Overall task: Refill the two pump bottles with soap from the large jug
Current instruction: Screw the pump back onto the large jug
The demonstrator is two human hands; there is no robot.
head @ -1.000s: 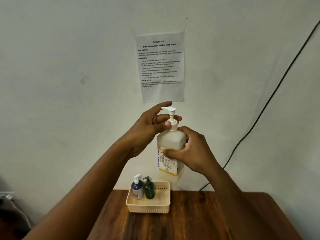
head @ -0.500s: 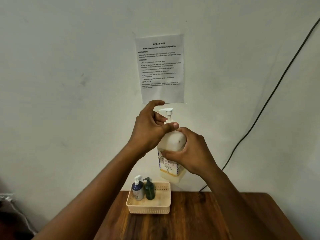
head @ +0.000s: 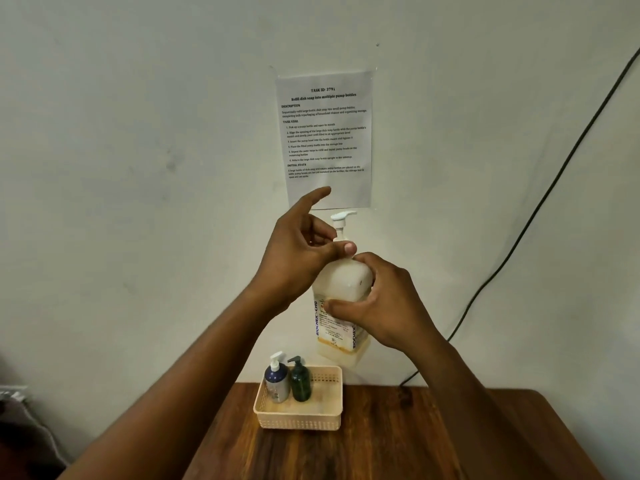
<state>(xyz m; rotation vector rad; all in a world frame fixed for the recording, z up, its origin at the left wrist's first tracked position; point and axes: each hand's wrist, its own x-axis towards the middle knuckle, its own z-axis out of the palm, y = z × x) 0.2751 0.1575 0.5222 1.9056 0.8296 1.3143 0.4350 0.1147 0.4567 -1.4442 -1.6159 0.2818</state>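
right hand (head: 384,303) clamped round jug (head: 341,292), held up over tabletop (head: 398,438) to steady it. left hand (head: 301,251) pinches collar under pump (head: 341,220), likely unscrewing. two pump bottles (head: 287,379) wait in basket (head: 298,415) below the grip.

Jug (head: 341,282) collar hidden behind left hand (head: 298,251); label partly covered by right hand (head: 377,303).

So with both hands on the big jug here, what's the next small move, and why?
Probably keep twisting the white pump collar loose with the left hand while the right hand steadies the large translucent soap jug. The pump is on the jug, which is held in the air, so nothing can pour yet.
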